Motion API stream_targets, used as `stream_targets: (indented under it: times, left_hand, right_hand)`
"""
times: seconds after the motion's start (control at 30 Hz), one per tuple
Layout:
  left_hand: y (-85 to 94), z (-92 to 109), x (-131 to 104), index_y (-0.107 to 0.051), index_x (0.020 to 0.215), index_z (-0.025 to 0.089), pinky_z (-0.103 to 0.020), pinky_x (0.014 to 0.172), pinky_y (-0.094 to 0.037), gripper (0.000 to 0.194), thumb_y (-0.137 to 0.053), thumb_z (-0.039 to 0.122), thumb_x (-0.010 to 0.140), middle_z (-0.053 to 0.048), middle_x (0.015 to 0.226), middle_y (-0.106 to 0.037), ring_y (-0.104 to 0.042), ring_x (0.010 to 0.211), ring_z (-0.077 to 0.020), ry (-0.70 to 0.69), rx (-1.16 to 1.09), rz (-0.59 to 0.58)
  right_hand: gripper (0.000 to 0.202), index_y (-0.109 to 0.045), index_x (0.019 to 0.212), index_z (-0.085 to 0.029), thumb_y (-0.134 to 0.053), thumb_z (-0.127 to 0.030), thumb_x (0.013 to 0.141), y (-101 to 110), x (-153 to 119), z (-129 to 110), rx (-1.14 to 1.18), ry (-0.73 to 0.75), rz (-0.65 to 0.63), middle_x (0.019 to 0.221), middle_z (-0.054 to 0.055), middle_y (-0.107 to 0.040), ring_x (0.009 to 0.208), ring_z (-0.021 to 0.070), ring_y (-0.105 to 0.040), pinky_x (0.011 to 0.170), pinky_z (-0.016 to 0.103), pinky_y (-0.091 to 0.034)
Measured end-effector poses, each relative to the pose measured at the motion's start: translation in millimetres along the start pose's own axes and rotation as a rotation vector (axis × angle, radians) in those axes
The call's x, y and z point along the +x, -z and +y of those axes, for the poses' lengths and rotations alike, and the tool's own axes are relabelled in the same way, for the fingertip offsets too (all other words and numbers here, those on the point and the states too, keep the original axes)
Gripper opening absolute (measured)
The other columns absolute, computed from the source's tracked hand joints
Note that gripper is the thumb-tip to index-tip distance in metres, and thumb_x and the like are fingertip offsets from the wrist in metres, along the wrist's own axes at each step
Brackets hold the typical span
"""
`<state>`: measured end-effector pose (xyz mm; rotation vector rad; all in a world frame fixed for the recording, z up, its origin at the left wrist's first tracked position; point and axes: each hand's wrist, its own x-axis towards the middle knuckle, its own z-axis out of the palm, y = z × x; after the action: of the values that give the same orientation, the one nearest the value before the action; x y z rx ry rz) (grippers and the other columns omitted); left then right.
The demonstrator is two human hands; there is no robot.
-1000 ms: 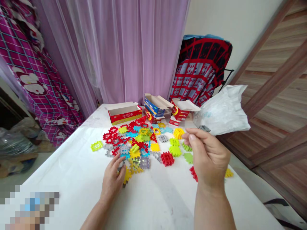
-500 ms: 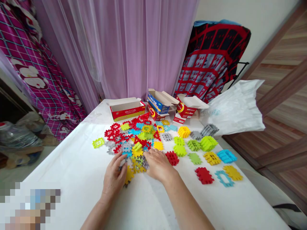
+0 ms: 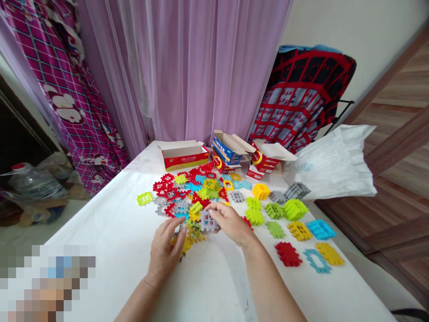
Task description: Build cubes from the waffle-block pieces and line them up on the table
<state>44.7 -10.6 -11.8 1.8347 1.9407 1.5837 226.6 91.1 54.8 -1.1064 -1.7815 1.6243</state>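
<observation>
Lilac curtain [image 3: 187, 67] at the back; white-covered table [image 3: 110, 232] before it. We take the mixed heap [image 3: 206, 193] of plastic pieces as our landmark.

Behind the heap: red-and-yellow box [image 3: 186, 163] and blue box [image 3: 227, 151], both open-topped, probably set back to leave the near side free.

Right of the heap: lime stack [image 3: 295, 209], yellow stack [image 3: 299, 230] and light-blue stack [image 3: 321, 229], each of one colour, apparently kept apart so that like pieces stay together.

At the heap's near edge: grey window piece [image 3: 208, 220], one item. We note a squarish plate, toothed edges, barred openings. Our right hand [image 3: 231, 221] pinches its right side between thumb and fingers, tilting it up, perhaps for a clearer look.

Just left of it: our left hand [image 3: 164, 248], thumb and fingers parted around loose yellow pieces [image 3: 186, 245], perhaps steadying them; we cannot tell whether it grips any.
</observation>
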Motion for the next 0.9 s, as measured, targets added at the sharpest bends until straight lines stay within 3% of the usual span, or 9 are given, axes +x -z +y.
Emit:
stream_targets:
  times: [0.13,0.23,0.4,0.53,0.67,0.77,0.9]
  left_hand:
    - [-0.6,7.8,-3.7,-0.070,0.084,0.021,-0.024,0.059,-0.050,0.028,-0.053,0.043,0.087,-0.003,0.072,-0.069,-0.060,0.062,-0.0137,0.174,-0.197,-0.127]
    - [-4.2,8.5,-5.9,-0.068,0.073,0.018,-0.022,0.052,-0.044,0.037,-0.055,0.051,0.084,0.000,0.061,-0.062,-0.052,0.054,-0.0114,0.346,-0.362,-0.208]
    - [-3.7,16.5,0.2,-0.063,0.063,0.018,-0.020,0.045,-0.035,0.043,-0.064,0.059,0.073,0.005,0.050,-0.049,-0.039,0.047,-0.0075,0.538,-0.534,-0.207]
    - [1.1,22.5,5.4,-0.059,0.061,0.018,-0.019,0.044,-0.032,0.046,-0.063,0.063,0.072,0.007,0.049,-0.044,-0.036,0.045,-0.0067,0.580,-0.541,-0.178]
    - [2.9,22.1,5.2,-0.058,0.061,0.018,-0.019,0.044,-0.033,0.047,-0.062,0.064,0.072,0.007,0.047,-0.044,-0.036,0.044,-0.0069,0.623,-0.537,-0.160]
    - [2.8,22.1,4.6,-0.058,0.061,0.019,-0.020,0.045,-0.034,0.048,-0.063,0.065,0.071,0.007,0.048,-0.046,-0.039,0.044,-0.0076,0.628,-0.538,-0.152]
    - [2.5,23.0,4.8,-0.059,0.061,0.018,-0.019,0.045,-0.035,0.048,-0.064,0.065,0.071,0.007,0.048,-0.047,-0.039,0.044,-0.0071,0.617,-0.542,-0.150]
  right_hand:
    - [0.021,-0.061,0.094,-0.022,-0.060,-0.037,0.080,-18.6,4.1,6.4,0.056,0.032,-0.041,0.073,-0.002,-0.060,0.061,0.0119,-0.056,0.051,0.022,-0.045]
    - [0.018,-0.063,0.093,-0.021,-0.057,-0.035,0.083,-25.8,6.3,11.7,-0.024,0.087,-0.008,0.074,-0.001,-0.061,0.063,0.0121,-0.056,0.055,0.023,-0.046]
    - [0.027,-0.065,0.101,-0.021,-0.047,-0.035,0.088,-23.6,6.9,14.3,-0.092,0.072,0.006,0.086,0.002,-0.065,0.072,0.0152,-0.061,0.061,0.026,-0.050]
    - [0.028,-0.064,0.109,-0.022,-0.049,-0.032,0.087,-18.9,-0.5,4.8,-0.244,0.137,0.052,0.100,0.004,-0.069,0.088,0.0178,-0.065,0.078,0.032,-0.052]
    - [0.045,-0.060,0.121,-0.025,-0.065,-0.027,0.076,-21.7,-12.3,-10.2,-0.619,0.269,0.070,0.122,0.005,-0.062,0.113,0.0215,-0.057,0.098,0.036,-0.044]
    - [0.051,-0.058,0.125,-0.025,-0.067,-0.026,0.075,-30.3,-17.6,-16.9,-0.846,0.372,0.065,0.124,0.007,-0.058,0.117,0.0237,-0.052,0.101,0.037,-0.040]
    - [0.044,-0.060,0.120,-0.025,-0.065,-0.023,0.077,-44.2,-20.0,-18.8,-0.990,0.434,0.094,0.120,0.007,-0.057,0.112,0.0249,-0.052,0.098,0.038,-0.041]
